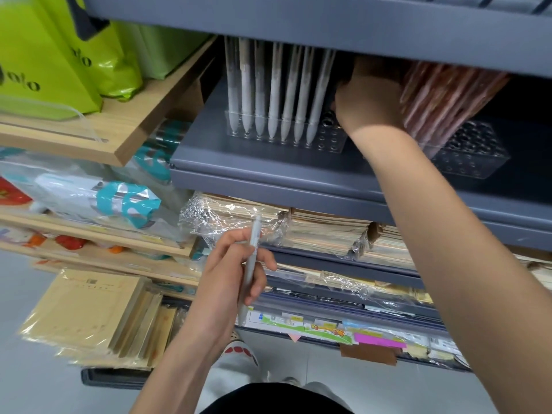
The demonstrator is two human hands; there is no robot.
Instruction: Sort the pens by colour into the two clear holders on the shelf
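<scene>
The front edge of the upper shelf (298, 22) hides the tops of the white pens (274, 94) and the red pens (439, 97) below it. The red pens are blurred. The right hand (368, 98) reaches under that shelf with its fingers out of sight, so its grip cannot be told.

Left hand (227, 279): low in front of the shelves, fingers curled round a pale pen (254, 234) held nearly upright, tip down.
Right hand (369, 100): raised onto the grey shelf (239, 162) between the two holders, close to the left one's right end; fingers hidden, grip unclear.
Left holder (330, 141): clear, with white pens (274, 94) standing tip down in a row.
Right holder (473, 158): clear, with red pens (442, 94) leaning in a bunch.
Below: plastic-wrapped notebooks (322, 231) in stacks.
Far left: green bags (44, 64) on a wooden shelf (125, 138).
</scene>
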